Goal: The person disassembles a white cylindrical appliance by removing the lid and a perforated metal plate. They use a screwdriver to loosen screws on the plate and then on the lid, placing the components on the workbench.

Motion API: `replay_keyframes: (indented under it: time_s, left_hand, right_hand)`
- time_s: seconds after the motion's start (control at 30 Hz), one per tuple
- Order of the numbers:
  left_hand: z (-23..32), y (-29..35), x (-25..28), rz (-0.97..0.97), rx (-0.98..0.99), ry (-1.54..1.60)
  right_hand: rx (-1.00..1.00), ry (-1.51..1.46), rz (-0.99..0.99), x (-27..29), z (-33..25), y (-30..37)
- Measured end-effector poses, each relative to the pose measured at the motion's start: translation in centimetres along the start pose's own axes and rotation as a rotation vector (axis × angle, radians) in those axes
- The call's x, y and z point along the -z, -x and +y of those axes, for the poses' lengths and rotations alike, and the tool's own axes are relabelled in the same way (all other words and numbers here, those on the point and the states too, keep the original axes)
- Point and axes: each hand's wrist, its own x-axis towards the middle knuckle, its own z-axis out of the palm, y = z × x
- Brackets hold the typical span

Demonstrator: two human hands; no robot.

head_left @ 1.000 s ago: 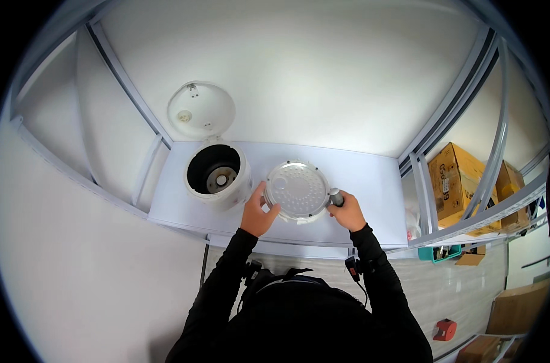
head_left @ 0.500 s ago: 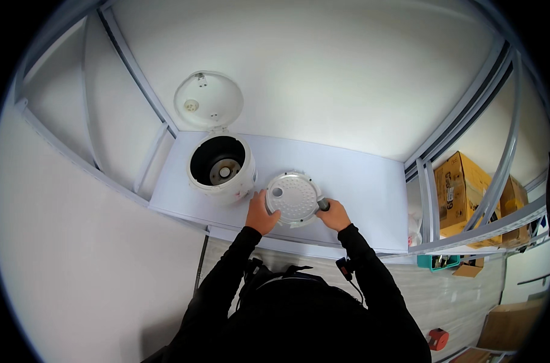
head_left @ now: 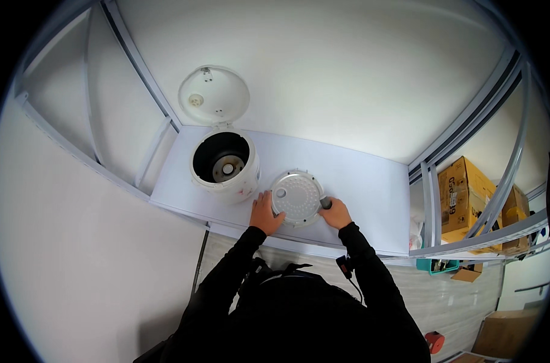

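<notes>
A round silver-grey inner lid (head_left: pixel 298 196) with rows of dimples and one round hole lies on the pale shelf in front of me. Its left rim sits between the thumb and fingers of my left hand (head_left: pixel 266 215). At the opposite edge, my right hand (head_left: pixel 336 214) is closed round a small dark grey piece (head_left: pixel 325 203); whether this belongs to the lid I cannot tell. Left of the lid stands a white rice cooker (head_left: pixel 234 190), its dark inside showing a metal heating plate (head_left: pixel 227 168). The hinged cover (head_left: pixel 214 94) is raised behind it.
The pale shelf (head_left: pixel 365 181) ends against a white back wall (head_left: pixel 323 78), with grey frame posts at both sides. Beyond the right posts are a yellow-brown carton (head_left: pixel 462 196) and a teal bin (head_left: pixel 437 266). A red object (head_left: pixel 434 342) lies on the floor.
The whole view has shifted slightly. Both hands keep their places at the lid's two edges, and the fingers of my left hand look a little more spread along the rim.
</notes>
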Motion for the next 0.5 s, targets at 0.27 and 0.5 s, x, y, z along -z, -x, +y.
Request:
replay_keyframes:
  time_s: [0.27, 0.5]
  left_hand:
    - [3.7, 0.3, 1.0, 0.198, -0.243, 0.011]
    - [6.4, 0.7, -1.0, 0.114, -0.501, 0.178]
  right_hand:
    - [0.154, 0.062, 0.178, 2.1, -2.0, 0.2]
    - [0.443, 0.092, 0.398, 6.6, -10.3, 2.4]
